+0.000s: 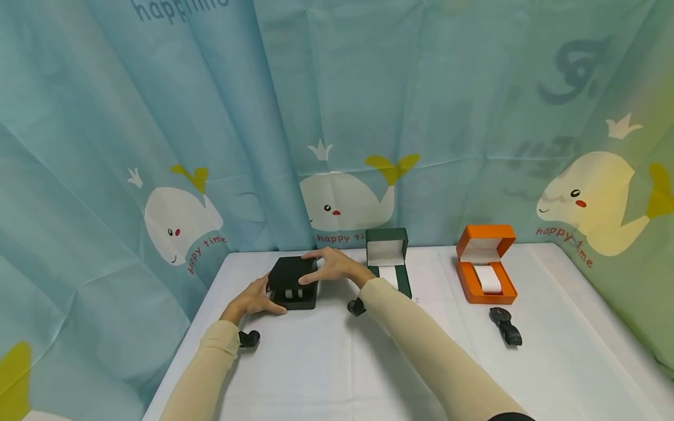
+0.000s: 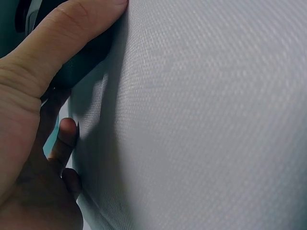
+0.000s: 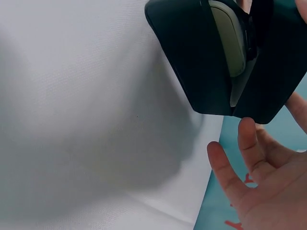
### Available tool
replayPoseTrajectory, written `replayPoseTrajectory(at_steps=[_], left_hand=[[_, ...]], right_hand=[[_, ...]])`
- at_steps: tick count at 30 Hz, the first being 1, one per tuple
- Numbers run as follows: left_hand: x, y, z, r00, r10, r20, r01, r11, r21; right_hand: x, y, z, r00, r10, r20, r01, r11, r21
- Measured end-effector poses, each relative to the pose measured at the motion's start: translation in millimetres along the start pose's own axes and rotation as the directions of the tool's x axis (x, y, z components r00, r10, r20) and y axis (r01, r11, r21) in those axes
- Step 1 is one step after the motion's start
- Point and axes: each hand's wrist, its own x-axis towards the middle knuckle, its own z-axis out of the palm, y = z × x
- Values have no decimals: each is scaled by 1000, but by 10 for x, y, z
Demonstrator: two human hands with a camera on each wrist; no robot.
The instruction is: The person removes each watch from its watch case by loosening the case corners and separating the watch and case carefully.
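A black watch box (image 1: 292,273) sits at the back left of the table, its hinged lid tilted partway down over the base. Through the gap in the right wrist view shows a pale cushion (image 3: 229,36) with a dark band round it. My left hand (image 1: 254,298) holds the box's left side, thumb along the front of the base. In the left wrist view the thumb (image 2: 67,33) lies against the dark box. My right hand (image 1: 333,266) grips the lid from the right, with the thumb at its front and fingers behind; some fingers are spread away from it.
A green watch box (image 1: 387,235) stands open behind my right forearm. Farther right is an open orange box (image 1: 485,234) with a white cushion (image 1: 487,279). A black watch (image 1: 505,325) lies in front of it. A whale-print curtain (image 1: 337,105) hangs behind the white table (image 1: 316,374).
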Motion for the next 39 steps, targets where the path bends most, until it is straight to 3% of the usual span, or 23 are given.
replayPoseTrajectory(at_steps=[4, 16, 25, 32, 39], left_hand=[[-7, -3, 10, 999, -53, -4, 53, 998, 16], [5, -16, 1, 1000, 12, 0, -12, 1000, 17], [26, -30, -1, 999, -26, -21, 28, 997, 74], [49, -45, 6, 997, 76, 3, -76, 997, 19], [45, -41, -7, 998, 70, 3, -70, 997, 25]], right_hand=[[15, 31, 6, 1000, 14, -14, -13, 999, 38], [40, 86, 64, 995, 61, -74, -48, 984, 172], [77, 97, 97, 988, 114, -107, -86, 968, 238], [87, 89, 82, 980, 174, -92, -139, 943, 302], [105, 64, 67, 971, 227, -78, -176, 895, 410]])
